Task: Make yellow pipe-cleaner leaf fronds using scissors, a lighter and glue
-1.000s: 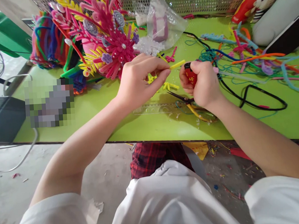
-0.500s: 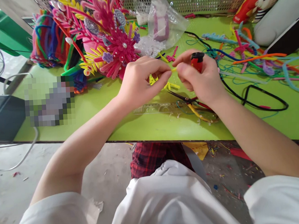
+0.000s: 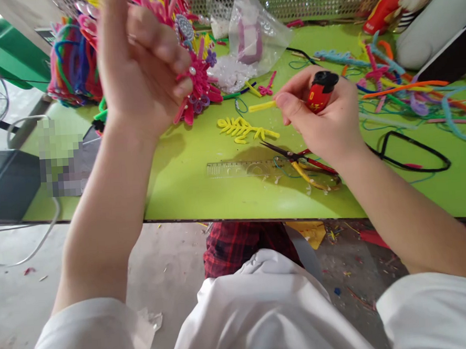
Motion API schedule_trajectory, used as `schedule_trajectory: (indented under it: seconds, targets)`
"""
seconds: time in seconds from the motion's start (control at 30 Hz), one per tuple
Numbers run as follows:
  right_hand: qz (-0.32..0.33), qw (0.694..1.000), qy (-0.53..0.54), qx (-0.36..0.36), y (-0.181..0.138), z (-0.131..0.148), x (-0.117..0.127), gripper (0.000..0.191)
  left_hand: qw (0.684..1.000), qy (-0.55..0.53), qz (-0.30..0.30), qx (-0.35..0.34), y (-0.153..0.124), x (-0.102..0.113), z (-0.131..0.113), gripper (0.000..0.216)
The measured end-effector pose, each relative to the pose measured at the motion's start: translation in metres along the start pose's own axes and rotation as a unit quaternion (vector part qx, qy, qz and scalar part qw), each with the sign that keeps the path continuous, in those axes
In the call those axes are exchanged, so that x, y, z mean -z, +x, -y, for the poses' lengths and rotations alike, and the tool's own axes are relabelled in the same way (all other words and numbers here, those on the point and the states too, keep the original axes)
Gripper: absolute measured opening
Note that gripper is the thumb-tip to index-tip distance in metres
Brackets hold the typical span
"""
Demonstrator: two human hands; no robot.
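The right hand [image 3: 330, 118] palms a lighter [image 3: 320, 96], leaving fingertips to pinch a yellow pipe cleaner [image 3: 262, 106]; the left hand [image 3: 142, 77] curls loosely.

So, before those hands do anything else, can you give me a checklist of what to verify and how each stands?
1. Yellow stem gripped: ok, pinched in the right hand, its end sticking out.
2. Lighter held and unlit: ok, in the same hand, no flame visible.
3. Left hand unloaded: ok, raised, nothing visible in it.
4. Left hand clear of the pink flowers: cannot tell, it overlaps them in view.
5. Ruler uncovered: not ok, the scissors lie over part of it.
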State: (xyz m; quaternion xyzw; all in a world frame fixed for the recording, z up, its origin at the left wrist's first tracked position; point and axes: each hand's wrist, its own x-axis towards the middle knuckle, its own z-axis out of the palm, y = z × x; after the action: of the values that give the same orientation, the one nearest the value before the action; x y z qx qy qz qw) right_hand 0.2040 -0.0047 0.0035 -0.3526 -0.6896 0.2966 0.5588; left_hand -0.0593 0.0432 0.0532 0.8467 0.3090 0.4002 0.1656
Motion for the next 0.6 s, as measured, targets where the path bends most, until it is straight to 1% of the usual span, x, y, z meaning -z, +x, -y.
schedule_trajectory:
  seconds: [0.03,0.07,0.1,0.13,0.17,0.23,0.33,0.4,0.47,0.53,0.6]
  targets:
    - [-0.002,1.0,-0.023,0.015,-0.001,0.0,0.0,0.014,0.985,-0.153,-0.009,0.078,-0.001,-0.009,0.003,0.071]
    - [-0.006,0.999,-0.046,0.027,-0.002,0.0,-0.001,0.012,0.97,-0.211,-0.014,0.12,-0.002,-0.02,0.005,0.064]
    - [-0.013,0.997,-0.063,0.036,-0.003,-0.001,0.0,0.011,0.977,-0.182,0.019,0.106,-0.005,-0.032,0.004,0.053]
    - [-0.019,0.996,-0.076,0.038,-0.003,-0.001,0.0,0.013,0.989,-0.134,0.034,0.059,-0.007,-0.043,0.002,0.048]
    - [-0.023,0.996,-0.085,0.032,-0.004,-0.002,0.0,0.015,0.995,-0.091,0.043,0.028,-0.011,-0.053,-0.002,0.04]
    - [-0.023,0.995,-0.097,0.005,-0.004,-0.001,0.0,0.023,0.999,-0.029,0.017,0.028,-0.017,-0.065,-0.012,0.029]
    - [-0.016,0.995,-0.092,-0.032,-0.004,0.002,0.0,0.036,0.999,0.031,-0.013,0.04,-0.023,-0.069,-0.023,0.022]
    - [-0.023,0.997,-0.055,-0.043,-0.003,0.005,0.001,0.04,0.997,0.055,-0.033,0.043,-0.024,-0.067,-0.025,0.016]
    - [-0.009,0.996,0.021,-0.091,-0.001,0.005,0.002,0.041,0.996,0.064,-0.053,0.045,-0.023,-0.066,-0.025,0.012]
    - [0.023,0.983,0.088,-0.158,-0.001,0.005,0.003,0.043,0.996,0.053,-0.068,0.033,-0.023,-0.066,-0.025,0.011]
    - [0.048,0.974,0.106,-0.195,-0.002,0.003,0.004,0.041,0.996,0.036,-0.075,0.023,-0.023,-0.068,-0.026,0.013]
